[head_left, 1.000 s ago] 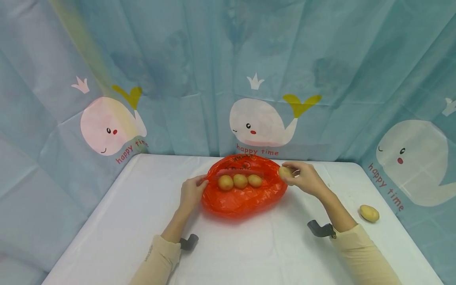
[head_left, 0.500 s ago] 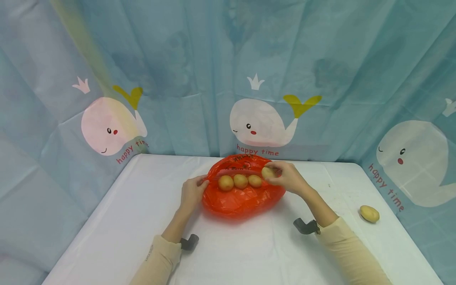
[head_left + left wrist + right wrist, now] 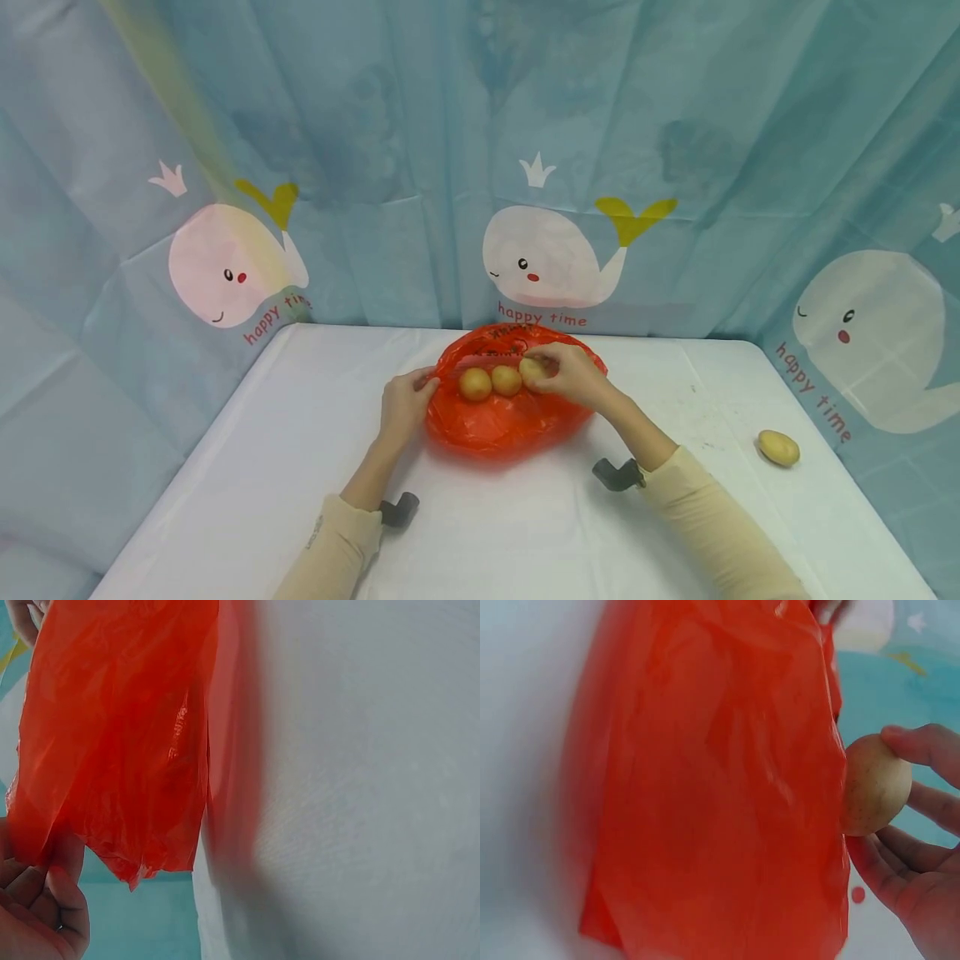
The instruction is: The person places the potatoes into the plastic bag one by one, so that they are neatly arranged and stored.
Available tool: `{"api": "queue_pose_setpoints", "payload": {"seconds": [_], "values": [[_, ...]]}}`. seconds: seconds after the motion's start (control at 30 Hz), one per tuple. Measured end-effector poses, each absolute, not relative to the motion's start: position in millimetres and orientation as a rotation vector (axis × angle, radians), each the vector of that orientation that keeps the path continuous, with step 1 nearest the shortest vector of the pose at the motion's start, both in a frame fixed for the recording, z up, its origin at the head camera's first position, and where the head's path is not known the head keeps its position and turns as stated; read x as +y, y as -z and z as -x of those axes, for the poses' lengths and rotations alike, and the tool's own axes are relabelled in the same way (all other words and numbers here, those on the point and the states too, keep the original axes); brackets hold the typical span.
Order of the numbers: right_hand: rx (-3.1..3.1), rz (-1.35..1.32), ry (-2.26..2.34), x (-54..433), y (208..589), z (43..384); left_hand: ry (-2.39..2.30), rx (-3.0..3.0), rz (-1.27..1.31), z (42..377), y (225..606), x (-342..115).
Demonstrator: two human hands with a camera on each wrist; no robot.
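A red plastic bag (image 3: 487, 429) sits in the middle of the white table with its mouth spread, several potatoes inside. Two of them, a left potato (image 3: 476, 384) and a middle potato (image 3: 506, 381), show in the head view; the one at their right is hidden behind what I hold. My left hand (image 3: 405, 406) pinches the bag's left rim between thumb and fingers. My right hand (image 3: 573, 377) holds a pale yellow potato (image 3: 877, 785) by its fingertips at the bag's mouth. In the right wrist view, the bag's edge covers part of this potato.
Another potato (image 3: 778, 448) lies alone near the table's right edge. Behind the white table (image 3: 225, 467) hangs a blue curtain (image 3: 360, 275) printed with whales. A dark wrist mount (image 3: 618, 475) juts from my right forearm, and a similar mount (image 3: 400, 510) from my left.
My right hand has carried its potato leftward from the bag's right rim to over the mouth, covering the rightmost potato inside. The left hand keeps its place on the rim.
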State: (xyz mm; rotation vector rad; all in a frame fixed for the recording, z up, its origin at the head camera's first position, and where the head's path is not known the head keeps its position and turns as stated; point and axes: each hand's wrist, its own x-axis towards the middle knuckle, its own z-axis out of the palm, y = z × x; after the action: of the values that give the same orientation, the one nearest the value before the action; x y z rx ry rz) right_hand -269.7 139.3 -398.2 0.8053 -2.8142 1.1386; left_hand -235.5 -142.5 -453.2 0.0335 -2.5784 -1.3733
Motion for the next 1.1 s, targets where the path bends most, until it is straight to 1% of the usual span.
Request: {"api": "queue_pose_setpoints", "payload": {"seconds": [0.2, 0.5, 0.73, 1.1], "values": [[-2.814, -0.912, -1.170, 124, 402, 270, 1.348, -2.576, -0.020, 237, 454, -143], [-2.836, -0.991, -1.155, 101, 417, 272, 1.319, -2.577, 0.000, 237, 452, -144], [-2.933, -0.973, -1.047, 84, 427, 272, 1.320, -2.564, -0.008, 238, 453, -143], [-3.014, -1.029, -0.964, 67, 443, 269, 1.338, -2.563, -0.015, 238, 455, -143]]}}
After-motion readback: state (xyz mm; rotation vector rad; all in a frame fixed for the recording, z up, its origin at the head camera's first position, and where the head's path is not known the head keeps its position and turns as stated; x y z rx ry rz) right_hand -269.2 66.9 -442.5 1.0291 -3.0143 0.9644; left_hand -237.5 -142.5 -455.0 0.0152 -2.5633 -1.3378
